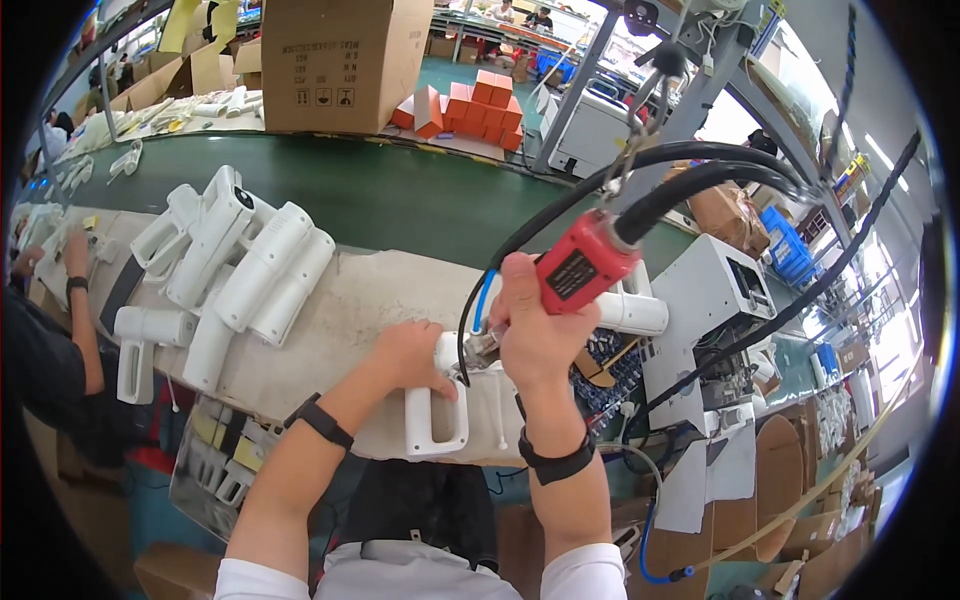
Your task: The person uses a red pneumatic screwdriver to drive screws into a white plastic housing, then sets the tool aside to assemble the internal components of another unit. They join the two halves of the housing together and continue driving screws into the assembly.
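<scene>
A white plastic housing with a loop handle (417, 422) lies near the front edge of the worktable. My left hand (408, 354) is closed round it just above the handle. My right hand (535, 338) grips a red handheld power tool (590, 265), which hangs from a chain and has thick black cables at its top. The tool's lower metal end meets the top of the housing between my hands; fingers and a cable partly hide the contact. A thin white cord (500, 415) hangs beside the handle.
Several white housings (262, 268) are piled on the left of the table; another white unit (636, 312) lies right of my right hand. Beyond runs a green conveyor belt (400, 175), with a large carton (335, 65) behind it. A co-worker's arm (85, 320) is at far left.
</scene>
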The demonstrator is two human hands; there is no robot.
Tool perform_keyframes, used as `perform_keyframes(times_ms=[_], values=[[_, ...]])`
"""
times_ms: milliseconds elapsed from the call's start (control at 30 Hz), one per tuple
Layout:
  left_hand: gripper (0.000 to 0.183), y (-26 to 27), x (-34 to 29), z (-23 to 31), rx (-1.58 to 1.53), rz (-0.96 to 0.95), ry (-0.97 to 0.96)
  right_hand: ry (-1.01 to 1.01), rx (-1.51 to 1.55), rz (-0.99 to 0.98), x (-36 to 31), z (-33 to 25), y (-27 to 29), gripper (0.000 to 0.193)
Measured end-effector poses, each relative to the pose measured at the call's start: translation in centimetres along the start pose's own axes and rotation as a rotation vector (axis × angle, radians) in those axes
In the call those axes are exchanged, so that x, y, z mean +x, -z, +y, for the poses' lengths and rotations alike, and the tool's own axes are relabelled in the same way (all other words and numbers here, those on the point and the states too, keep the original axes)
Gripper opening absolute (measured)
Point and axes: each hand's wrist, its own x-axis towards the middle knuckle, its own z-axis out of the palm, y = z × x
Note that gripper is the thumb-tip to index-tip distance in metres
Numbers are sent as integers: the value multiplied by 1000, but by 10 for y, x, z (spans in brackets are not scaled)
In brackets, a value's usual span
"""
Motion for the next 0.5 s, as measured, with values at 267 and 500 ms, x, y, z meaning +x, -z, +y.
perform_keyframes(times_ms=[267,500], values=[[73,7,-22,13,-204,339,39,-222,12,-52,-16,21,-13,21],[70,-9,-52,-13,-708,237,173,8,109,-85,2,-30,-18,23]])
